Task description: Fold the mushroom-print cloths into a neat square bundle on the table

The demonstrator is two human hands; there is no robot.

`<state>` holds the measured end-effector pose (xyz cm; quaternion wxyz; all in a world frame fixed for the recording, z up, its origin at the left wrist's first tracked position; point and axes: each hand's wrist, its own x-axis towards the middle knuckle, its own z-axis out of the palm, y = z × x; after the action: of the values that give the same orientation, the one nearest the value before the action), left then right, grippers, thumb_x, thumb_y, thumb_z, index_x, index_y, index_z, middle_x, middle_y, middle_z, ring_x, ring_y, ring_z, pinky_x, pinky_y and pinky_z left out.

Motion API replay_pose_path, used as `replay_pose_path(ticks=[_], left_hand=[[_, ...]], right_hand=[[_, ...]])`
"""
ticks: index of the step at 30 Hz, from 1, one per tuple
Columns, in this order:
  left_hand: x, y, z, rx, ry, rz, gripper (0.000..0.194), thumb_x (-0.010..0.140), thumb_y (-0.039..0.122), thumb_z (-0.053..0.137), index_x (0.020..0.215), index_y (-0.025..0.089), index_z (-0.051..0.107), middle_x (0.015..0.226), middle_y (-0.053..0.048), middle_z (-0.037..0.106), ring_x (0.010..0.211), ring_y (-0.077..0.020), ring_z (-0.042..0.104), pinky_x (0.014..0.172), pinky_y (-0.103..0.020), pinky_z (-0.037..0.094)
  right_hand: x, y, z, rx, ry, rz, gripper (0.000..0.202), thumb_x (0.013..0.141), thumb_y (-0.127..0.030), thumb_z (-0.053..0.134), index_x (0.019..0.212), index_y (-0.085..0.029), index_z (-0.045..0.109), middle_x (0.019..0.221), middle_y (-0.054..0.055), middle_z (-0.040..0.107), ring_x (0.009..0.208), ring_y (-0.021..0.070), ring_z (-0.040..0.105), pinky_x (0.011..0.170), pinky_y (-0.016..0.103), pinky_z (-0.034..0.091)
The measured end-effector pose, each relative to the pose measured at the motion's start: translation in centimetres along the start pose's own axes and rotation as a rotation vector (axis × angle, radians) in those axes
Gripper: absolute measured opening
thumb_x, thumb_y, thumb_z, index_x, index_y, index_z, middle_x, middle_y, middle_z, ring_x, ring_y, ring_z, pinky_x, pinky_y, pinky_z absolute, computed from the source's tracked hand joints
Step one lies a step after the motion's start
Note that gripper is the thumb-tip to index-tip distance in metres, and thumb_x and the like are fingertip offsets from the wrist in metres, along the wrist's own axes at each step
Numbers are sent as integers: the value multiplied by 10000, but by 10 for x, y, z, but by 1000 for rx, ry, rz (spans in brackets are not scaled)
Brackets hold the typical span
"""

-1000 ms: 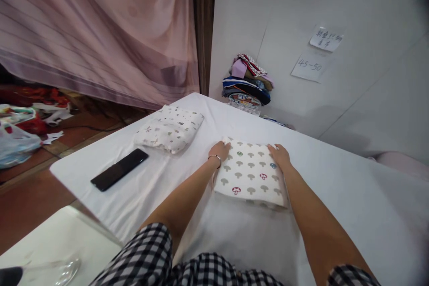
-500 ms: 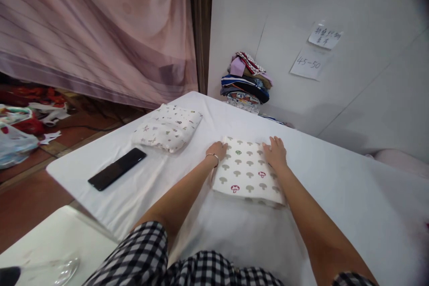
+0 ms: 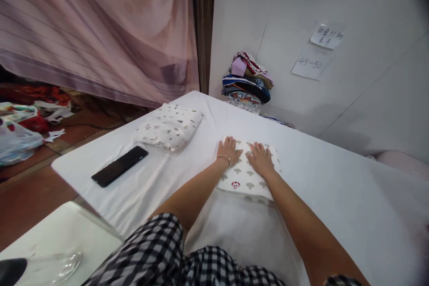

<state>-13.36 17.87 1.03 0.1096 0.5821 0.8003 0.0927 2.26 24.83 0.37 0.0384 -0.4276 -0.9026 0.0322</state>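
Note:
A folded white cloth [image 3: 250,178] printed with grey mushrooms and a red one lies on the white-covered table in front of me. My left hand [image 3: 229,149] rests flat on its upper left part, fingers stretched out, a bracelet at the wrist. On the upper right part lies my right hand [image 3: 260,158], palm down with the fingers spread. Both hands press on top of the cloth and hide some of its print. To the left sits a second folded white cloth [image 3: 170,127] with small scattered figures, apart from both hands.
A black phone [image 3: 119,166] lies near the left edge of the table [image 3: 161,192]. Behind the far edge stands a stack of folded clothes [image 3: 247,82] against the wall. A pale stool or side table [image 3: 63,232] at lower left bears a clear bottle [image 3: 53,266].
Both hands have moved inward from the side edges of the mushroom-print cloth onto its top, closer to each other. The other cloth and the phone have stayed in place.

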Motion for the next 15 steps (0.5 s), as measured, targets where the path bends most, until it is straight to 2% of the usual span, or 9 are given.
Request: replay_pose_path(ticks=[4,6,10,12,15], left_hand=[[1,-1,-1,-13,-13,5,673,885,528,177,1447,159,218,1535,-59,100,1407,-226,29,1120,-498,64],[0,-1,-1,-24,-18,12,657,887,525,188,1445,179,224,1535,-53,101,1407,-223,28,1116,-506,61],[1,-2,-5,-124,-12,36,605,885,494,288,1417,207,285,1530,-64,133,1405,-228,50,1107,-529,47],[3,-2,-13,-273,-6,29,556,863,450,392,1369,219,371,1513,-76,205,1398,-244,103,1104,-534,58],[3,-9,-32,-478,12,1,445,843,345,466,1267,213,497,1436,-82,378,1353,-247,258,1105,-450,186]], right_hand=[[-7,-5,-15,56,-82,27,559,929,-465,250,1419,-200,293,1510,92,198,1385,262,136,1080,496,129],[-21,-10,-18,69,-68,16,571,924,-481,259,1424,-206,280,1517,95,167,1390,264,112,1074,510,124],[-55,-19,-10,64,-45,-46,571,923,-492,268,1424,-218,280,1518,80,169,1395,245,96,1082,515,84],[-65,-20,-6,89,-69,-47,566,926,-484,266,1417,-205,300,1514,82,182,1394,242,106,1086,518,72],[-69,-18,-9,172,-82,-33,563,917,-492,294,1398,-203,342,1502,91,216,1389,245,141,1087,520,88]])
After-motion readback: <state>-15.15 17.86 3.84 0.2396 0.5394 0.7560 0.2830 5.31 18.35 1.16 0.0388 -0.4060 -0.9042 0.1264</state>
